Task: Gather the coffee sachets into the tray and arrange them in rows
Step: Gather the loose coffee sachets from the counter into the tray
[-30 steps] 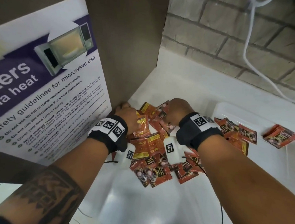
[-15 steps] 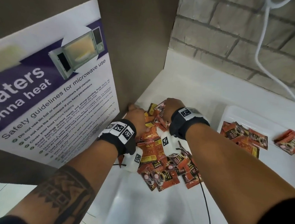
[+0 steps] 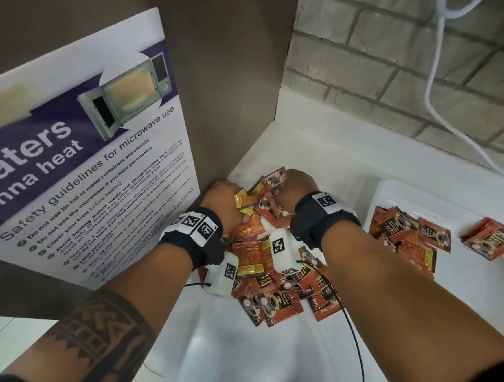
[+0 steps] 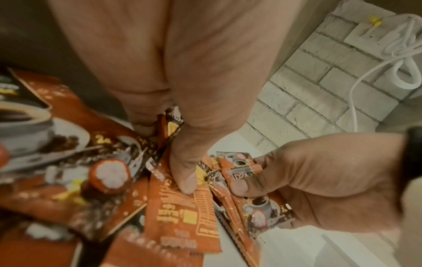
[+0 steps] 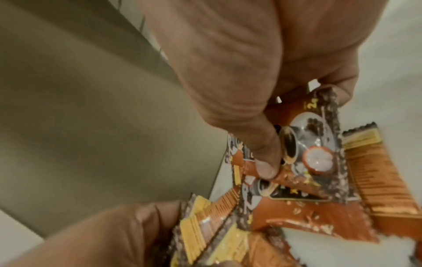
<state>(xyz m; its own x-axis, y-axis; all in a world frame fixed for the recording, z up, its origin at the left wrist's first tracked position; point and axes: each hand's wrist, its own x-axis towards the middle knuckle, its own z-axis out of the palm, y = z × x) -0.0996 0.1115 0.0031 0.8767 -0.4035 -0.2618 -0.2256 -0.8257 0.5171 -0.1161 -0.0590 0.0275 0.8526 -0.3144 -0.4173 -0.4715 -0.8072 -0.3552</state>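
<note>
Pinching sachets from the pile (image 3: 272,261) left of the tray (image 3: 484,287), my left hand (image 3: 224,202) and right hand (image 3: 298,185) each gripped some on the worktop (image 3: 261,357).

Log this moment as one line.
left hand: grips sachets | right hand: grips sachets | tray: some sachets, no rows

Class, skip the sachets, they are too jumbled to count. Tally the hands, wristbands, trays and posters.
Hands: 2 (left hand, right hand)
Wristbands: 2
Tray: 1
Poster: 1
Total: 6
</note>
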